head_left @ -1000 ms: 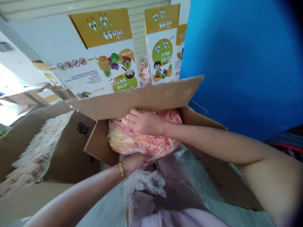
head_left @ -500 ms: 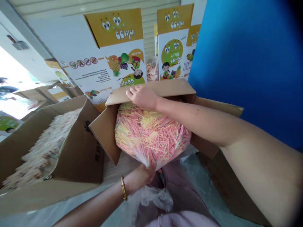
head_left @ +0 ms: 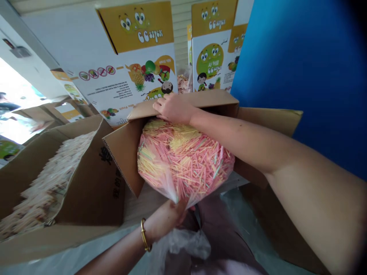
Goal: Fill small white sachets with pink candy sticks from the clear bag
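Left hand (head_left: 166,219) grips gathered end of clear bag (head_left: 169,183) of pink-yellow sticks (head_left: 197,164), bulging from cardboard box (head_left: 126,152). Right hand (head_left: 176,109) touches upper flap (head_left: 212,99); can't tell if gripping.

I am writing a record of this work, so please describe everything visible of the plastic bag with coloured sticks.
The plastic bag looks thin and clear. It bulges, packed with many slim sticks, mostly pink and yellow with a few green ones, lying in mixed directions. It sits in the opening of a cardboard box, its rounded front facing the camera. The left hand grips its gathered neck, with crumpled film below that hand. Its far side is hidden.
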Motion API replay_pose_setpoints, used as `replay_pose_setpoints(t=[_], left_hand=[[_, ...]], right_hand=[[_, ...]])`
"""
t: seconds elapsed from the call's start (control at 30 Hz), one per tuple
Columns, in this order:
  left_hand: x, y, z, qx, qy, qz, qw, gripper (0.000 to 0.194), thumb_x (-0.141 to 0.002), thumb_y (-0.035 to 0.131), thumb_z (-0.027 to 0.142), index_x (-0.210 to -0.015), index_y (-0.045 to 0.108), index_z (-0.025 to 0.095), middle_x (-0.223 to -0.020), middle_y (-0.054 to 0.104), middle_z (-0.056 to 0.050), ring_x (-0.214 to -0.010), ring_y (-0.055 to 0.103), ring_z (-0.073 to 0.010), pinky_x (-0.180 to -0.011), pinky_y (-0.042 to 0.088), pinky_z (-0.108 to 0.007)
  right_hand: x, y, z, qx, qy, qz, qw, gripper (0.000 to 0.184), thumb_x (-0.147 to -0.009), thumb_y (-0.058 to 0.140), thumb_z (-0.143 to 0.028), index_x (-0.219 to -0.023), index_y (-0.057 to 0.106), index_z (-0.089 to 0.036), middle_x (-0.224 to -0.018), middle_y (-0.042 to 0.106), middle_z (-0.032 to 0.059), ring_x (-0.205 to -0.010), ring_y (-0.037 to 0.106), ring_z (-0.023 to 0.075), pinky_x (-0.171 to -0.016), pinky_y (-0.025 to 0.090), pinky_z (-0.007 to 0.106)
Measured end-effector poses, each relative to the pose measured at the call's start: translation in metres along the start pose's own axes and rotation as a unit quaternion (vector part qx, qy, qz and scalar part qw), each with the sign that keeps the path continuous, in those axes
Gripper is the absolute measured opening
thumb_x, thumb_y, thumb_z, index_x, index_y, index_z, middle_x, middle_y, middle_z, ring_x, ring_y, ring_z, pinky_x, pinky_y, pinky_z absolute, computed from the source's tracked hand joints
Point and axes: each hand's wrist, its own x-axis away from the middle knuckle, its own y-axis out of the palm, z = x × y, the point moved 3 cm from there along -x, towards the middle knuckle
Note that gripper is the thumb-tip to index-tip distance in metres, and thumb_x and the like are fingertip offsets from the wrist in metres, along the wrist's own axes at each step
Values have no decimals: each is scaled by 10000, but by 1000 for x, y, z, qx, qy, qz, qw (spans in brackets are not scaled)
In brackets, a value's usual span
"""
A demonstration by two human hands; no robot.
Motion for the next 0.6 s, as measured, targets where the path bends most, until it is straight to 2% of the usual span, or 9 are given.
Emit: replay_pose_setpoints(t=[0.1, 0.17, 0.23, 0.33, 0.4, 0.5, 0.6], left_hand=[[-3, -4, 6, -63, -21, -4, 998, 530, -907, 534, 689, -778, 661, 191, -514, 378, 40, -514, 268, -124, -535, 221, -311], [-6, -3, 9, -63, -31, -1, 998, 581, -867, 515, 744, -767, 640, 186, -519, 332, 59, -523, 221, -116, -535, 190, -307], [-9, 1, 9, -28, -41, 3, 999, 569, -791, 588, 755, -723, 603, 191, -518, 297, 76, -527, 190, -104, -538, 159, -304], [-12, 7, 5, 7, -58, 7, 998, 592, -674, 697, 754, -576, 448, 226, -495, 256, 86, -517, 159, -84, -541, 120, -306], [-12, 9, 2, 17, -59, 10, 998, 645, -630, 732, 759, -529, 361, 241, -487, 251, 85, -508, 154, -74, -543, 106, -308], [-11, 11, -1, 24, -48, 10, 998, 675, -606, 759, 758, -503, 339, 239, -484, 264, 82, -501, 162, -67, -546, 97, -308], [-12, 8, -2, 13, -36, 13, 999, 685, -603, 759, 767, -484, 343, 236, -473, 266, 80, -493, 172, -65, -545, 101, -310]], right_hand=[[7, -1, -9, 5, 0, 26, 1000, 415, -1098, 307, -299, -1264, 577, -32, -1221, 651, 216, -1133, 589, 322, -950, 434, 503], [14, -4, -16, 14, -3, 31, 999, 402, -1089, 287, -260, -1276, 567, -42, -1235, 644, 208, -1157, 577, 327, -974, 425, 523], [22, -10, -27, 23, -9, 25, 999, 396, -1074, 277, -223, -1301, 553, -51, -1258, 636, 210, -1179, 568, 336, -989, 418, 541], [35, -20, -46, 41, -24, -7, 999, 420, -1057, 269, -197, -1370, 508, -52, -1338, 595, 245, -1221, 543, 359, -1002, 410, 555], [42, -25, -55, 52, -29, -33, 998, 444, -1060, 286, -230, -1432, 457, -59, -1428, 534, 260, -1280, 509, 370, -1027, 401, 549], [49, -33, -57, 39, -29, -63, 997, 530, -1072, 365, -372, -1515, 375, -80, -1557, 431, 240, -1395, 426, 372, -1087, 377, 524], [57, -56, -42, -22, -38, -52, 998, 558, -1080, 376, -479, -1480, 437, -95, -1529, 492, 191, -1404, 431, 342, -1102, 371, 502]])
